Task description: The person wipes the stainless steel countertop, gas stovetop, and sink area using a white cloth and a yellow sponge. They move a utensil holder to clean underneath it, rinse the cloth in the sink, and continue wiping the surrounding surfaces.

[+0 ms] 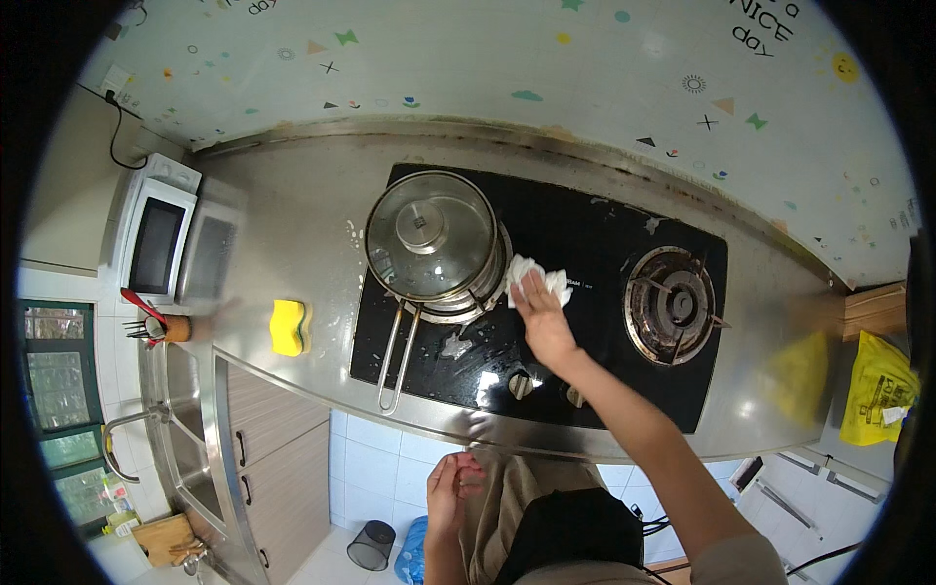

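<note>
My right hand [545,322] presses a crumpled white wipe [521,270], paper or thin cloth, against the black glass gas cooktop [578,219], just right of the left burner. On that burner stands a pan [439,281] under a glass lid [468,248]. Its twin-rod metal handle [398,358] points towards me over the front edge. Wet streaks and a puddle [457,346] lie on the glass below the burner. My left hand [450,486] hangs before the counter, its fingers loosely bent, with nothing visible in it.
A yellow sponge [287,327] lies on the steel counter [292,212] left of the cooktop. The right burner [669,306] has a raised pan support. Control knobs [521,385] sit near the front. A microwave [157,234], utensil holder [177,328] and sink [186,395] are at left, a yellow bag [874,387] at right.
</note>
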The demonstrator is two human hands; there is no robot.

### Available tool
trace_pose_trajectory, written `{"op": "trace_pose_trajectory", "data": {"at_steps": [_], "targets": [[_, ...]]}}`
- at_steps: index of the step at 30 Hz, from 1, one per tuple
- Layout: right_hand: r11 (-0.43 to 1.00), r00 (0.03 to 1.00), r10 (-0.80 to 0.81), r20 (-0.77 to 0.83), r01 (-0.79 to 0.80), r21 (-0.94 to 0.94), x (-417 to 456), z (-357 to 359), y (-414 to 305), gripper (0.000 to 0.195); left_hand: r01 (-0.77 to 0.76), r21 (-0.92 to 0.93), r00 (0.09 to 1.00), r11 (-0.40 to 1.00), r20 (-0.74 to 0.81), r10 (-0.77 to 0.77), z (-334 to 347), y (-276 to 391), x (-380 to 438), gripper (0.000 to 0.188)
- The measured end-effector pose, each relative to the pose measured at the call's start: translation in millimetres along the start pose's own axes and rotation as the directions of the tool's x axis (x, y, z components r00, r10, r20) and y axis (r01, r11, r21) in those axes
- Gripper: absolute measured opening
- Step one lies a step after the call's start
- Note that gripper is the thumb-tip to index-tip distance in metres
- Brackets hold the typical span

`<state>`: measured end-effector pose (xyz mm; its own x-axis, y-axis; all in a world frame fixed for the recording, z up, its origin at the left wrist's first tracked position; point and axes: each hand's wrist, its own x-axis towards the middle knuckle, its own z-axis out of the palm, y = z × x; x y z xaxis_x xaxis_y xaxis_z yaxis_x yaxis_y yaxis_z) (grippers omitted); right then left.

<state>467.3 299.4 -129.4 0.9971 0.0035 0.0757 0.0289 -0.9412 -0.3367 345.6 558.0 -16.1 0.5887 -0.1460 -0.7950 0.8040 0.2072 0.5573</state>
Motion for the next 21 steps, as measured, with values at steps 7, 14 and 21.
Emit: {"op": "trace_pose_trajectory", "data": {"at_steps": [7,14,21], "targets": [[0.983,0.984,0.178,-0.001,-0.178,0.045,-26.8,29.2,-86.0,0.059,0.006,0.052,0.997,0.999,0.082,-0.01,-14.8,29.3,18.4,0.029],[0.873,0.883,0.467,-0.039,-0.453,0.181,-19.5,47.7,-143.0,0.058,0.041,0.232,0.982,0.972,0.167,-0.082,-78.4,71.9,41.0,0.029],[0.827,0.832,0.542,-0.123,-0.501,0.256,-0.7,72.4,-206.2,0.056,0.033,0.369,0.974,0.929,0.198,-0.114,-162.5,117.5,61.5,0.03]]}}
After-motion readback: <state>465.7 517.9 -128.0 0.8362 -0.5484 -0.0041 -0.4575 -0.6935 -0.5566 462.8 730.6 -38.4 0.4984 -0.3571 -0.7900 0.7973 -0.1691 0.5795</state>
